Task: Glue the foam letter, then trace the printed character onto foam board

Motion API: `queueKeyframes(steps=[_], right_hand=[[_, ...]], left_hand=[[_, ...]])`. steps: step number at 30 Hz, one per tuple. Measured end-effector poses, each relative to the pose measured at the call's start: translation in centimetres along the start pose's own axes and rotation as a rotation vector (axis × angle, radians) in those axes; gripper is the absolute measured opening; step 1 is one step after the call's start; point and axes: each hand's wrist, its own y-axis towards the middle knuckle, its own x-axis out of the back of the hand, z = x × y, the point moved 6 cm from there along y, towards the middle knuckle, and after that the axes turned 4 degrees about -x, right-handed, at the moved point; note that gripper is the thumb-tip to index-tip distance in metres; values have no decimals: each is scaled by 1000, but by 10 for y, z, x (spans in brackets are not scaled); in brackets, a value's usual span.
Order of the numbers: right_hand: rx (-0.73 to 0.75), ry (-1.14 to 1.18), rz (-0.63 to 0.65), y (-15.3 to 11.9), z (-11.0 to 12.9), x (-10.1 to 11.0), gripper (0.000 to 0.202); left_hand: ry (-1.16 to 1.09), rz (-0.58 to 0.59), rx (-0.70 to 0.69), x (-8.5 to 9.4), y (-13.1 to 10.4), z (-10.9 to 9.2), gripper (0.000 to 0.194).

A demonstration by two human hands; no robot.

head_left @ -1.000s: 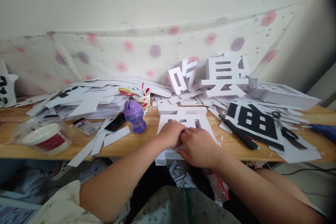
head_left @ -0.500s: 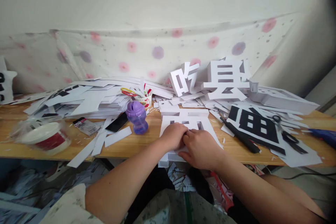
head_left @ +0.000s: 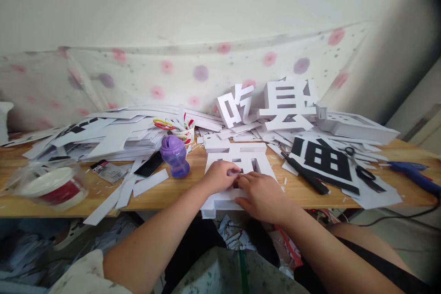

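A white raised character of foam board [head_left: 265, 164] lies flat at the table's front edge, its lower end jutting over. My left hand [head_left: 219, 176] is on its left half, thumb and fingers closed in a pinch over the middle cutouts; what sits between them, if anything, is too small to make out. Resting on the right half is my right hand [head_left: 263, 195], its fingers together and bent down into the cutouts. Their tips are hidden, so I cannot tell what they grip. The two hands nearly touch at the fingertips.
Behind stand finished white characters [head_left: 289, 103] on scraps. To the right lie a black-handled cutter [head_left: 306, 174], black stencil sheet [head_left: 322, 161], scissors [head_left: 361, 170] and blue glue gun [head_left: 409, 174]. To the left are a purple bottle [head_left: 175, 156], phone [head_left: 149, 164], paper strips [head_left: 150, 183] and bagged tub [head_left: 51, 186].
The camera view has swung slightly to the right. My left fingers have drawn a little apart from my right hand and show a pinch. The character stays in place under both hands.
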Motion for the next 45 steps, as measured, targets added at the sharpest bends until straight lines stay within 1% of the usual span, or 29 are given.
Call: queueKeyframes(steps=[2, 4, 6, 7, 9, 12, 16, 18, 20, 22, 25, 28, 30, 33, 35, 37, 39, 41, 43, 45], right_hand=[[4, 134, -48, -9, -9, 2, 24], [-35, 308, -180, -21, -23, 8, 22], [-117, 520, -340, -33, -41, 13, 17], [-153, 627, -401, -39, -49, 14, 15], [-196, 827, -458, -48, -60, 13, 14], [-206, 1068, -469, -56, -68, 8, 15], [-214, 1275, -442, -62, -71, 1, 16], [-219, 1401, -435, -64, -72, -2, 15], [-215, 1566, -426, -65, -71, -5, 14], [-201, 1720, -404, -66, -69, -6, 14], [-142, 1883, -358, -66, -63, -4, 17], [-96, 1965, -331, -69, -58, 1, 21], [-83, 1983, -312, -71, -56, 3, 24], [-66, 1968, -272, -75, -52, 6, 28], [-77, 1943, -245, -78, -49, 6, 31], [-104, 1921, -235, -81, -48, 4, 34], [-119, 1902, -229, -83, -46, 3, 36], [-108, 1893, -220, -85, -44, 2, 38], [-83, 1877, -205, -85, -40, 2, 40], [-61, 1838, -186, -85, -38, 3, 42]], left_hand=[[-79, -35, 32, 0, 1, 6, 20], [-154, -64, 52, -1, 2, 12, 22], [-221, -87, 65, 0, 2, 15, 23], [-249, -97, 71, 1, 2, 15, 23], [-295, -117, 78, 4, 1, 13, 20], [-358, -164, 77, 13, -1, 2, 17], [-441, -236, 82, 27, -8, -18, 27], [-472, -299, 84, 33, -13, -29, 29], [-500, -393, 84, 38, -19, -40, 25], [-528, -477, 79, 39, -26, -50, 21], [-569, -538, 68, 29, -34, -65, 18], [-607, -546, 74, 11, -40, -80, 17], [-590, -520, 80, 0, -42, -90, 18], [-522, -396, 77, -15, -42, -103, 21], [-463, -331, 62, -21, -41, -107, 20], [-375, -331, 35, -21, -40, -109, 15], [-281, -366, 10, -19, -40, -110, 9], [-236, -401, -1, -15, -42, -112, 6], [-155, -436, -48, -10, -44, -119, 7], [-39, -466, -127, -4, -48, -129, 11]])
